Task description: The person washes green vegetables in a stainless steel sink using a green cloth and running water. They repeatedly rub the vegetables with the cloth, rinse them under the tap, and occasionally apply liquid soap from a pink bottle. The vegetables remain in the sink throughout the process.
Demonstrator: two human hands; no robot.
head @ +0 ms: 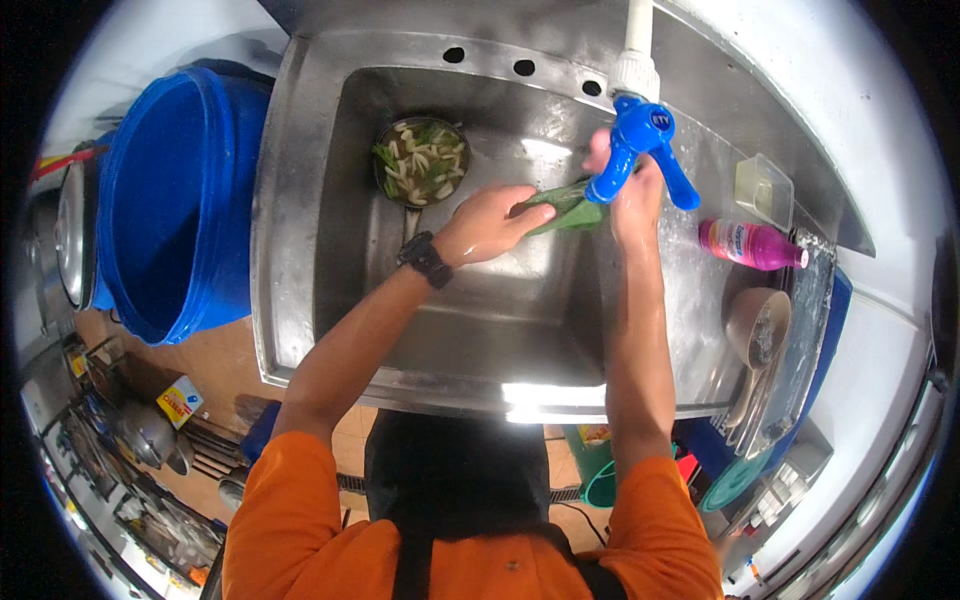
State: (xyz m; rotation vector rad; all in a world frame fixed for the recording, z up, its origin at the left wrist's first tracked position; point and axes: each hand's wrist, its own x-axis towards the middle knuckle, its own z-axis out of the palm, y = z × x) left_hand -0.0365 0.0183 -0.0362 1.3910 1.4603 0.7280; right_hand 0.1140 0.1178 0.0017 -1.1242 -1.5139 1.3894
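My left hand (487,225), with a black watch (425,259) on its wrist, pinches a wet green leaf (574,210) between thumb and fingers above the sink (465,300). The leaf stretches right, beneath the spout of a blue plastic tap (634,142). Behind that tap is my right hand (637,202), wet and partly hidden, close to the leaf's far end. Whether its fingers grip the leaf cannot be made out. In the basin's upper left sits a round, long-handled strainer or pan (421,161) with pale sliced pieces and green leaves in liquid.
Left of the sink stands a large blue barrel (161,210). On the right drainboard are a clear plastic container (763,191), a pink bottle (754,245) lying down, and a ladle-like scoop (757,330). The tap hangs low over the basin's right side.
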